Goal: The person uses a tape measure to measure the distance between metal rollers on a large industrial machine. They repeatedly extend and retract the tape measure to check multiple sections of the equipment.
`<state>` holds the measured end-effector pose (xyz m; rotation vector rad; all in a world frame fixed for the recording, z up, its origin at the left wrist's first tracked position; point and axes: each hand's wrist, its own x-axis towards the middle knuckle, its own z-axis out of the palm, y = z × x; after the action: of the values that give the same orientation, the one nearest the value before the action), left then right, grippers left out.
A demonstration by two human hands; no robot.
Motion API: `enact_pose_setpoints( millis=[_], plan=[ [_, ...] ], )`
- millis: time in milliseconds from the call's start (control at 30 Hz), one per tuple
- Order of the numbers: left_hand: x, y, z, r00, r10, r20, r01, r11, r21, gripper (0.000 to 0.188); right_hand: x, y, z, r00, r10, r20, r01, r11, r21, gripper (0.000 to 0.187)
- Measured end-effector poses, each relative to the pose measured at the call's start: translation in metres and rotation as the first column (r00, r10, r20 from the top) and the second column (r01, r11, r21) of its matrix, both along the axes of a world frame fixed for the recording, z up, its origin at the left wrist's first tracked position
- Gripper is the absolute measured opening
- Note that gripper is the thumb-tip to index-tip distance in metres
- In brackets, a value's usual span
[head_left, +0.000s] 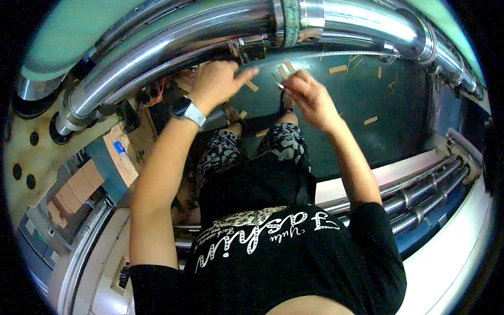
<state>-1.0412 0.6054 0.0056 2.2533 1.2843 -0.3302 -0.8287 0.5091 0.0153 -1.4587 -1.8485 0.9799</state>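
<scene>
My right hand [311,100] is closed in a pinch around a thin, bent silver metal tool [280,84] that looks like a hex key. It is held below the long shiny shaft, pointing left. My left hand [214,83], with a watch [188,109] on its wrist, is raised just under the shaft. Its thumb stretches out to the right, and the other fingers are partly hidden near a small dark metal clamp block [252,49]. Nothing shows between thumb and fingers. The two hands are apart.
A polished steel shaft [210,26] with collars [310,21] arches across in front of me. Cardboard scraps [370,121] litter the dark green floor [357,94]. Steel rollers [409,197] run behind me at right. Cardboard pieces [79,189] and orange-red wires [159,92] are at left.
</scene>
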Motion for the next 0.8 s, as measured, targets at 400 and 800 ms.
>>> enact_pose_setpoints(
  millis=[400,800],
  plan=[
    [-0.141,-0.112,-0.101,0.832,0.389,-0.396,-0.523,0.788,-0.324,0.069,-0.014,0.056,-0.057,0.83,-0.014,0.557,-0.171,0.945,0.278,0.009],
    [-0.274,-0.194,-0.108,0.632,0.483,-0.606,-0.757,0.551,-0.35,0.076,-0.061,0.027,-0.123,0.871,-0.333,0.361,0.413,0.894,-0.173,0.038]
  ],
)
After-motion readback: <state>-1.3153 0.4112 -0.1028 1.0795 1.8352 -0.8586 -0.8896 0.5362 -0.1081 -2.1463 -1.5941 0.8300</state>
